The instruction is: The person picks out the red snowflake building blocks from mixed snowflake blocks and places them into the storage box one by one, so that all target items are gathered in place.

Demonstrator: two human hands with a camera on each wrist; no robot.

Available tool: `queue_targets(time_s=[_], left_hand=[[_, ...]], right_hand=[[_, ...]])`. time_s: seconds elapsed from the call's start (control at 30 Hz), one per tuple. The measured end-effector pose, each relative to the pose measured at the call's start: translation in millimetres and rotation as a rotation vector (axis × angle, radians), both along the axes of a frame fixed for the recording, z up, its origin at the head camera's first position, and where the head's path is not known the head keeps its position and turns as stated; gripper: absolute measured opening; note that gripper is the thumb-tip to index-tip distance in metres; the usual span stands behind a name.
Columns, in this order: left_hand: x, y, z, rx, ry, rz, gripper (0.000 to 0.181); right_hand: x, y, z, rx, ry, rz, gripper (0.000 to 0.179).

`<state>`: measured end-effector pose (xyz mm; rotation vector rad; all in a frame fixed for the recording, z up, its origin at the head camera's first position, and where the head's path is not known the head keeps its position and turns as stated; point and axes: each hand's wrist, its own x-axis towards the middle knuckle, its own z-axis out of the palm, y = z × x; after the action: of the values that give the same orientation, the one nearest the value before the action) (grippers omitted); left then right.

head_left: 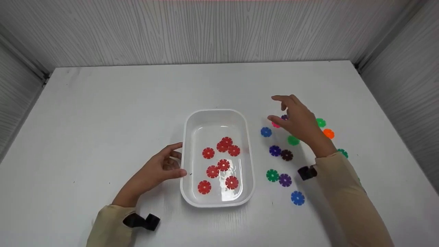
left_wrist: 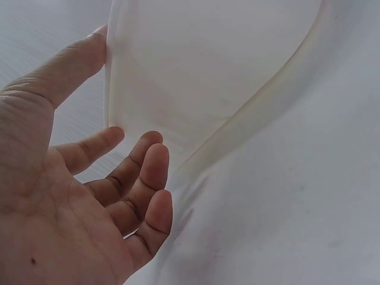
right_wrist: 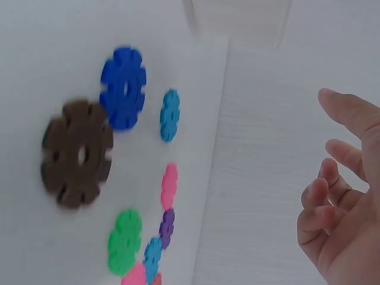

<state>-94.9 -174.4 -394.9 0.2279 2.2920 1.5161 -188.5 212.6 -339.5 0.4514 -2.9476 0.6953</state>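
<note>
A white plastic tray [head_left: 216, 203] holds several red flower-shaped discs [head_left: 208, 153]. At its left side my left hand [head_left: 158, 168] holds the rim, the thumb lapping over the edge and the fingers along the outer wall. The left wrist view shows the tray wall [left_wrist: 196, 65] between thumb and loosely bent fingers. My right hand [head_left: 297, 120] hovers over the loose discs right of the tray, thumb and index finger apart, holding nothing. Partly hidden near its thumb are a pink disc [head_left: 276, 123] and a dark purple disc [head_left: 284, 117].
Several discs lie on the white table [head_left: 113, 103] right of the tray, among them a blue disc [head_left: 297, 198], a brown disc [head_left: 287, 155], a green disc [head_left: 272, 175] and an orange disc [head_left: 328, 133]. A grey wood-grain panel [head_left: 202, 32] stands along the back.
</note>
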Motion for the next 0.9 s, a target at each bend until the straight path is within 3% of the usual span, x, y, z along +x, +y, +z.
queue_targets(time_s=[0.33,0.57,0.9], left_hand=[[0.1,0.4,0.1,-0.006,0.005,0.000,0.078],[0.2,0.0,-2.2,0.001,0.014,-0.005,0.078],[1.2,0.2,-1.2,-0.010,0.015,-0.004,0.078]], right_hand=[[-12.1,60,-6.9,-0.017,-0.164,-0.160,0.065],[-14.1,83,-15.4,0.035,-0.284,-0.141,0.071],[-18.4,99,-25.6,0.105,-0.384,-0.134,0.061]])
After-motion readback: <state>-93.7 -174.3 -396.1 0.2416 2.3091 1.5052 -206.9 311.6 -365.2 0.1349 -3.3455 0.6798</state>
